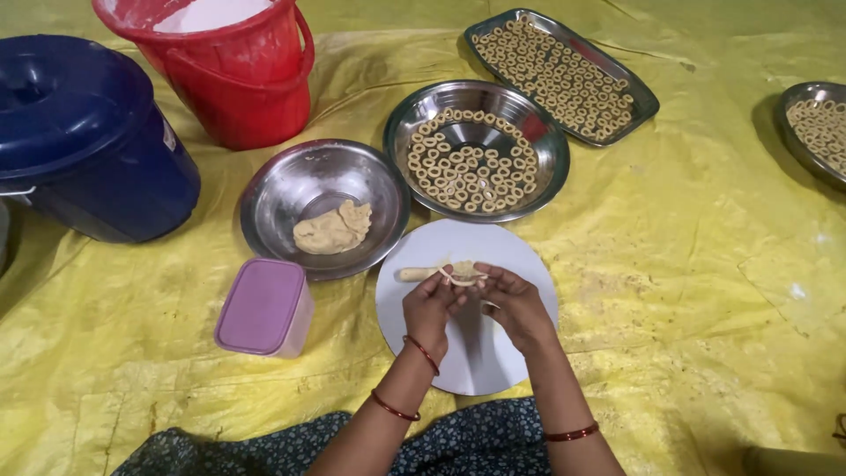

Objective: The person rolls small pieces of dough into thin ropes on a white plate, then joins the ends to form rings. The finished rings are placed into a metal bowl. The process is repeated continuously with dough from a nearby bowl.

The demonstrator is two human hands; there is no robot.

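Observation:
My left hand [430, 307] and my right hand [515, 304] meet over a round white board [515, 256]. Between their fingertips they pinch a thin strip of beige dough [462, 274], bent into a small loop. A short roll of dough [414, 274] lies on the board just left of my fingers. Behind the board, a steel bowl [538, 132] holds several small dough rings. To its left a second steel bowl [273, 189] holds a lump of dough [333, 229].
A long steel tray [641, 99] of dough rings lies at the back right, and another steel dish [797, 97] of rings sits at the right edge. A red bucket [238, 88], a blue lidded tub [84, 141] and a purple-lidded box [264, 306] stand left on the yellow sheet [687, 264].

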